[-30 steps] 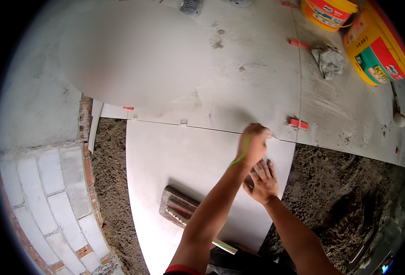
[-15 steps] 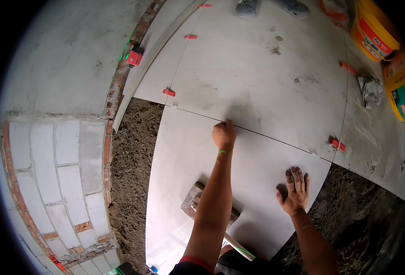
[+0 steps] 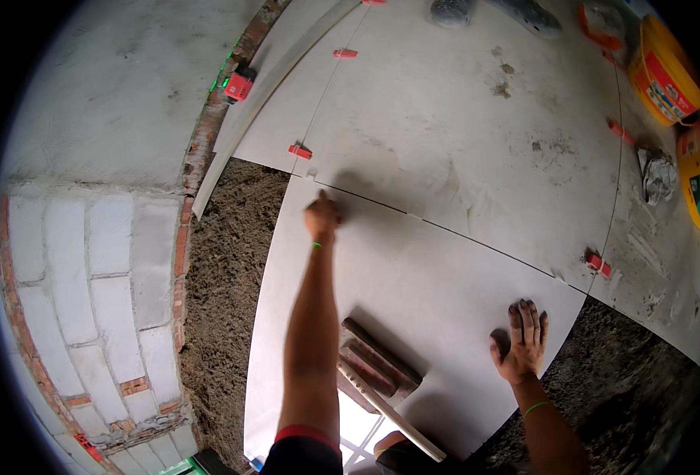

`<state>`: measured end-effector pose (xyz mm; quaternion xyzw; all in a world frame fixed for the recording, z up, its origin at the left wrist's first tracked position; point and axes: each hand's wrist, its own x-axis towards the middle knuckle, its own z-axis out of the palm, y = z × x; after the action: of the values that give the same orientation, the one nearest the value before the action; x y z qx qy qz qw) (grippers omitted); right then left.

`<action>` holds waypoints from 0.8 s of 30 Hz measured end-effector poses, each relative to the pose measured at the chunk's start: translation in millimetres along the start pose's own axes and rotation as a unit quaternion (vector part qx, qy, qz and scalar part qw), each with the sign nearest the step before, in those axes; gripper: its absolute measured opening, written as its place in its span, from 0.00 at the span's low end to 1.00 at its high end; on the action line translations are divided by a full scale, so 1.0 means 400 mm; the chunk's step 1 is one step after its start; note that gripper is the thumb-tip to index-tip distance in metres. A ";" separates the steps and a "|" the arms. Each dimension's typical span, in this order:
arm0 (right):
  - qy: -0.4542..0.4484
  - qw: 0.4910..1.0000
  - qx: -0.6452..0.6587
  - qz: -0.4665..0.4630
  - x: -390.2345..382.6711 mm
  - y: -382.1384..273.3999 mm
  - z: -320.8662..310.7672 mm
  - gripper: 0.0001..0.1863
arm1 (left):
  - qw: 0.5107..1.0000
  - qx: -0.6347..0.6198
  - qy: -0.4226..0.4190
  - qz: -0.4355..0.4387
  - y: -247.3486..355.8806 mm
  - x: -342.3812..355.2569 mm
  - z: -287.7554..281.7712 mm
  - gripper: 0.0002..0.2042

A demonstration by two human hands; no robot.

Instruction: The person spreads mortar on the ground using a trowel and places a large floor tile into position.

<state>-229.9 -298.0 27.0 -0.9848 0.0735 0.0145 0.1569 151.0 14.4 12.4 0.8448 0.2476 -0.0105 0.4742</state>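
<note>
My left hand (image 3: 323,217) is closed in a fist at the far left part of a large pale tile (image 3: 437,277), close to its far joint. Anything inside the fingers is hidden. My right hand (image 3: 521,344) rests flat on the same tile near its right edge, fingers spread and dirty. Between my arms lies a rectangular trowel (image 3: 383,356) with a reddish-brown grip. A pale stick-like handle (image 3: 393,412) crosses the trowel's near side. White clips (image 3: 310,176) sit in the joint, and a red wedge (image 3: 300,151) stands just beyond the left end.
Grey mortar (image 3: 227,261) borders the tile at left, with more at right. A pale straight bar (image 3: 278,71) runs beside a red laser level (image 3: 239,85). Yellow buckets (image 3: 666,71) and crumpled foil (image 3: 657,176) stand far right. A person's grey shoes (image 3: 528,17) show at the far edge.
My left fist has moved left along the joint, uncovering more of the trowel. My right hand stays flat on the tile. The whole view has shifted slightly.
</note>
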 end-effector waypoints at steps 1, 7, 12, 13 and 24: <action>-0.006 1.000 0.006 -0.004 0.001 -0.009 0.001 0.37 | 1.000 -0.012 0.019 -0.005 -0.004 0.059 -0.048 0.30; 0.012 1.000 -0.007 -0.020 -0.004 0.018 -0.007 0.36 | 0.983 0.181 -0.019 -0.011 0.088 0.211 -0.036 0.27; 0.002 1.000 -0.020 -0.013 0.001 0.026 -0.004 0.37 | 0.999 0.039 -0.023 0.004 0.038 0.194 -0.013 0.18; 0.001 1.000 -0.024 -0.014 -0.005 0.030 0.001 0.37 | 0.999 -0.029 -0.040 0.002 0.035 0.178 -0.011 0.19; 0.057 0.997 -0.043 -0.028 -0.006 -0.001 0.007 0.36 | 0.959 0.141 0.236 0.061 -0.578 -0.309 -0.572 0.12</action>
<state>-232.3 -296.4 24.5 -0.9915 0.0542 -0.0428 0.1100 -106.1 247.5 -14.7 0.8952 0.2963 0.1837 0.2777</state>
